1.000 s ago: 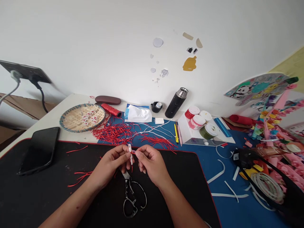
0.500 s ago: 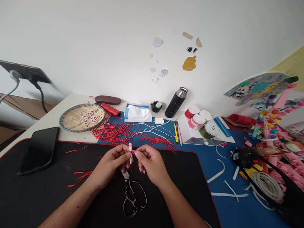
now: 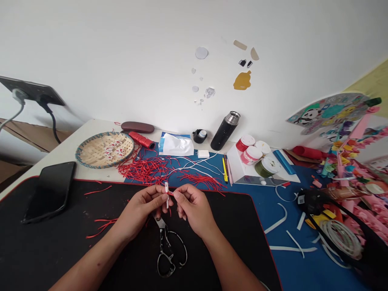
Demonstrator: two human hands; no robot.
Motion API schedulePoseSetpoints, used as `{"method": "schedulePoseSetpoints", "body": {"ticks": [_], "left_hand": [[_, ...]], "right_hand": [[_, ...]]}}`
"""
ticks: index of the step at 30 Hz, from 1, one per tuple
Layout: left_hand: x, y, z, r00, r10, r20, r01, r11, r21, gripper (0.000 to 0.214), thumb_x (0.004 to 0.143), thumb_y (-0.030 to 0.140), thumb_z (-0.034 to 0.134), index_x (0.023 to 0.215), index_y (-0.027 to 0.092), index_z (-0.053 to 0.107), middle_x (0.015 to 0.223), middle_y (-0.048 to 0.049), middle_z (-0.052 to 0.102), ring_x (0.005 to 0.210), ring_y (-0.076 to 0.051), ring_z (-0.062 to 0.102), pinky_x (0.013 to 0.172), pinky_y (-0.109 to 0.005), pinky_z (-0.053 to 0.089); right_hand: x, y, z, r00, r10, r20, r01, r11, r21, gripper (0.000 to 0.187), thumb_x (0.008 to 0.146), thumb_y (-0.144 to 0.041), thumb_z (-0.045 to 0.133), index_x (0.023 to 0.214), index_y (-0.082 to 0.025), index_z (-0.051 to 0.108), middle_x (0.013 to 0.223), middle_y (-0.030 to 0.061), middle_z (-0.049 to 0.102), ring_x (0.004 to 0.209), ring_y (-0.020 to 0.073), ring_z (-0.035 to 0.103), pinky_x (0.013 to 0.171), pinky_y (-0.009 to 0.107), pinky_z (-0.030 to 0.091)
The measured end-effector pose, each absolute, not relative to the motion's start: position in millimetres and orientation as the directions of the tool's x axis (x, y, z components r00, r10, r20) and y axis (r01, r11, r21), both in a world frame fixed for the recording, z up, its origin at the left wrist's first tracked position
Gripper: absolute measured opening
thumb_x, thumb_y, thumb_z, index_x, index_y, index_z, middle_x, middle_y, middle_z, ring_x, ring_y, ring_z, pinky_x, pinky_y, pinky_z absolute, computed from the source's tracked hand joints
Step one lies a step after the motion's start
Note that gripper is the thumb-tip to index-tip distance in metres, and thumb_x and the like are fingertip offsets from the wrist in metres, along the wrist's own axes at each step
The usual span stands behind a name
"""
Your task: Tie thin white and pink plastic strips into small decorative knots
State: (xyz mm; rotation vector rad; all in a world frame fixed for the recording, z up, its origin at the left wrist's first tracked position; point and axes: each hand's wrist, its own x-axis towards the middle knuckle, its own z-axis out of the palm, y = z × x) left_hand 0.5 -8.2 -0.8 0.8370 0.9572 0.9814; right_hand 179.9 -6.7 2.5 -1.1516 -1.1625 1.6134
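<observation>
- The left hand (image 3: 139, 212) pinches a small white strip (image 3: 167, 196) upright, above the near edge of the black desk mat (image 3: 45, 242).
- The right hand (image 3: 194, 210) grips a red strand (image 3: 170, 193) against that strip; both hands are closed, neither released.
- Scissors (image 3: 169, 250) lie untouched just below the hands.
- Done: small red-and-white pieces (image 3: 112, 150) sit in the woven basket (image 3: 79, 158), far left.
- Left: a loose heap of red strands (image 3: 142, 169) lies beyond the hands.
</observation>
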Motion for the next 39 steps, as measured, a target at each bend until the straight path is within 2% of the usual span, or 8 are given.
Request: {"method": "schedulePoseSetpoints", "body": {"ticks": [6,11,19,27,36,39], "left_hand": [[-0.6,-8.4,-0.8,0.257,0.923,-0.285,-0.285,0.354,0.891,0.036,0.076,0.048,0.094,0.083,0.017,0.078,0.071,-0.0035,0.075,0.059,-0.013,0.063,0.05,-0.019,0.049],[-1.4,-8.4,-1.8,0.275,0.922,-0.271,-0.25,0.341,0.906,0.037,0.081,0.053,0.088,0.083,0.017,0.079,0.073,-0.0045,0.076,0.061,-0.015,0.065,0.053,-0.022,0.05],[-1.2,-10.2,-5.0,0.241,0.953,-0.182,-0.023,0.193,0.981,0.04,0.092,0.059,0.073,0.08,0.02,0.073,0.071,-0.0014,0.072,0.058,-0.014,0.06,0.055,-0.024,0.051],[-2.4,-15.6,-7.9,0.22,0.97,-0.106,0.199,0.062,0.978,0.039,0.099,0.053,0.061,0.077,0.022,0.067,0.067,0.0011,0.064,0.058,-0.015,0.057,0.056,-0.024,0.046],[-0.4,-12.4,-7.4,0.221,0.961,-0.165,0.06,0.155,0.986,0.041,0.093,0.06,0.069,0.081,0.02,0.068,0.062,0.0036,0.059,0.054,-0.013,0.049,0.052,-0.024,0.041],[0.0,-13.0,-5.2,0.217,0.962,-0.166,0.025,0.165,0.986,0.038,0.092,0.059,0.07,0.09,0.02,0.072,0.063,0.0044,0.057,0.054,-0.013,0.049,0.053,-0.024,0.042]], "right_hand": [[180.6,-6.0,2.6,-0.207,0.958,-0.199,-0.13,-0.229,-0.965,0.041,0.089,-0.059,0.074,0.089,-0.02,0.062,0.053,-0.0075,0.054,0.044,0.0093,0.045,0.044,0.021,0.034],[180.6,-6.1,2.1,-0.197,0.959,-0.202,-0.155,-0.234,-0.96,0.044,0.088,-0.062,0.076,0.088,-0.02,0.063,0.052,-0.0077,0.053,0.044,0.0093,0.045,0.043,0.02,0.034],[180.1,-5.7,0.1,-0.181,0.966,-0.185,-0.198,-0.22,-0.955,0.043,0.089,-0.061,0.076,0.086,-0.02,0.063,0.048,-0.0093,0.049,0.041,0.0087,0.043,0.042,0.02,0.033],[179.2,-6.7,-2.9,-0.185,0.965,-0.185,-0.239,-0.227,-0.944,0.043,0.088,-0.06,0.076,0.083,-0.022,0.056,0.049,-0.0121,0.042,0.039,0.0073,0.038,0.04,0.02,0.026],[181.0,-5.3,-0.1,-0.186,0.964,-0.192,-0.245,-0.235,-0.941,0.04,0.089,-0.055,0.076,0.083,-0.022,0.056,0.049,-0.0126,0.041,0.039,0.0063,0.034,0.04,0.019,0.021],[182.1,-4.9,0.6,-0.176,0.965,-0.193,-0.251,-0.233,-0.939,0.04,0.089,-0.056,0.077,0.083,-0.022,0.057,0.048,-0.0128,0.038,0.04,0.0068,0.035,0.04,0.019,0.022]]}}
